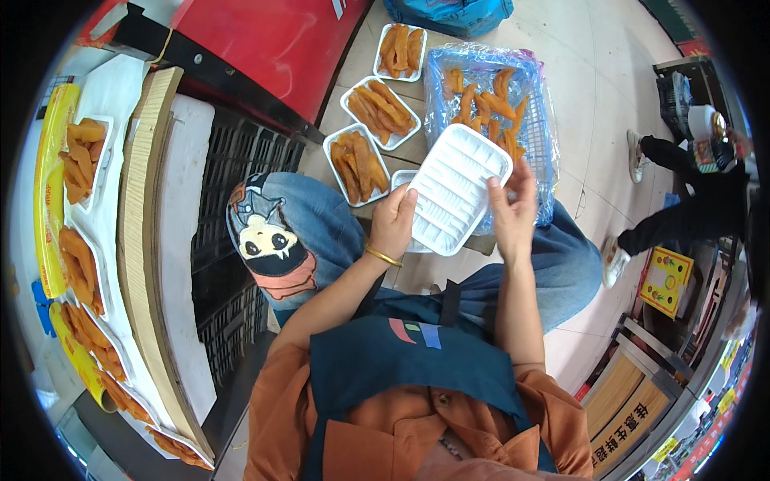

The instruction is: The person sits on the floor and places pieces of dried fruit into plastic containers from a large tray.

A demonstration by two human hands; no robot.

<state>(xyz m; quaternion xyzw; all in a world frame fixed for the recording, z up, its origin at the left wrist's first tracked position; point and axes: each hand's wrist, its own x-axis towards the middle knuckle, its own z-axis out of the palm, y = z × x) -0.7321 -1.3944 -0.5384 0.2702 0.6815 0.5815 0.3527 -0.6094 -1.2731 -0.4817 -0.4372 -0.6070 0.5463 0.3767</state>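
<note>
Both hands hold an empty white foam tray (pixel 460 186) in front of me. My left hand (pixel 394 222), with a gold bangle at its wrist, grips the tray's left edge. My right hand (pixel 512 207) has its thumb on the tray's right edge, its fingers partly hidden beyond it. Under the held tray another white tray (pixel 404 178) shows in part. Behind it, a blue plastic basket (pixel 544 156) lined with clear film contains loose dried orange fruit strips (pixel 498 105). Three white trays filled with such strips (pixel 359 165) stand left of the basket.
On the left, more filled trays (pixel 78 162) and yellow rolls of wrap (pixel 51 198) lie on a white-covered surface above black crates (pixel 231 174). A blue bag (pixel 451 15) stands beyond the basket. At right, a person (pixel 680 216) in black trousers is on the tiled floor near shelving.
</note>
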